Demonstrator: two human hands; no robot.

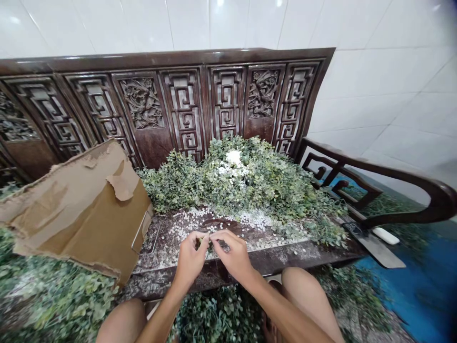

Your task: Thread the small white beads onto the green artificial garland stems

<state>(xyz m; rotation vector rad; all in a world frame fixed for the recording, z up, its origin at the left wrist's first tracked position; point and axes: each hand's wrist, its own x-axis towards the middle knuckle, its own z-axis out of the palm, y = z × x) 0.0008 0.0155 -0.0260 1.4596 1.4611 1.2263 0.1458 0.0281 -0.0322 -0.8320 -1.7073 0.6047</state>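
Two bare hands are held together above the front edge of the wooden bench, a tiny piece being pinched at the fingertips of the left hand and right hand. Whether the torn cardboard, tilted at left, is a container cannot be told. White bits are scattered before heaped greenery. The pinched piece's direction and long axis cannot be made out.

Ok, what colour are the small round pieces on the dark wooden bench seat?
White: the small round pieces show best in the head view.
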